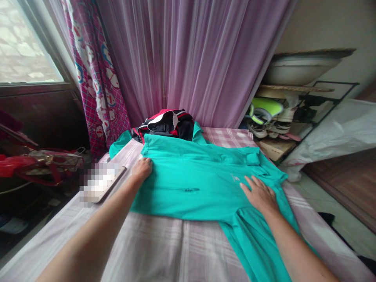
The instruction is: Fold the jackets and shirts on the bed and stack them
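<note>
A teal jacket [188, 172] lies spread sideways on a checked bed sheet, with a short zip and a small chest logo showing. One sleeve hangs toward me at the lower right. My left hand [143, 168] is at the hem on the left, its fingers curled on the edge of the cloth. Near the logo, my right hand [261, 192] rests flat on the upper part of the jacket with its fingers spread.
Behind the jacket sits a pile of dark and red clothing [167, 123]. A flat device [110, 184], partly blurred out, lies on the sheet [158, 246] at left. Purple curtains [190, 66] hang at the back. A rack with shoes [279, 127] and a basin [302, 70] stands right.
</note>
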The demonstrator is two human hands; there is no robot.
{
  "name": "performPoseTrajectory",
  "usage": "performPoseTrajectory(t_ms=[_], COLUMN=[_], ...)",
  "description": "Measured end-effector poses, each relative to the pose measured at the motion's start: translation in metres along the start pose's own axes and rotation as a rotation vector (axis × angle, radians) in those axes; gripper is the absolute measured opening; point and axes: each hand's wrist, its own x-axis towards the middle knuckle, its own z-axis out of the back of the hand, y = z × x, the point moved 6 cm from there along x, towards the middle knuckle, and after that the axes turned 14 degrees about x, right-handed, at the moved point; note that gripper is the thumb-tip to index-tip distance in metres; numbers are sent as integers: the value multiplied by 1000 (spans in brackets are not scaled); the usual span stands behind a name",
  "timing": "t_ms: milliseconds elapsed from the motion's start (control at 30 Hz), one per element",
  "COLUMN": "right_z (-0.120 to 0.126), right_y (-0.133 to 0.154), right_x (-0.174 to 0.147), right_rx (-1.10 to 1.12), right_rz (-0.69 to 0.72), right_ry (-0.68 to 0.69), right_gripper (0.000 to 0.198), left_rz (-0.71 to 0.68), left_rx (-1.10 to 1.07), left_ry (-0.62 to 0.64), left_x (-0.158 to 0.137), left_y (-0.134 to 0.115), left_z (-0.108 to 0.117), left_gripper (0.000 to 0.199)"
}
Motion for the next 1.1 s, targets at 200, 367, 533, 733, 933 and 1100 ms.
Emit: performPoseTrajectory(t_ms=[200,367,533,733,933,1100], right_z=[2,2,1,-2,-3,-4], right_y=[2,0,-1,-3,-8,-9], right_x=[0,0,1,2,2,4], right_rx=[-5,2,9,22,28,35], right_rz=[-1,2,31,44,11,15], right_ry=[5,7,-21,-24,-10,7], right_gripper=[60,58,57,57,58,58], left_rz=[108,129,121,134,168,135], left_rx=[10,-8,-34,-57,-15,11], left_ry=[52,123,181,118,-74,-67], left_x=[11,28,48,42,15,16], left_y=[51,55,45,38,29,21], left_z=[13,11,8,17,21,17], left_gripper=[43,44,32,30,35,36])
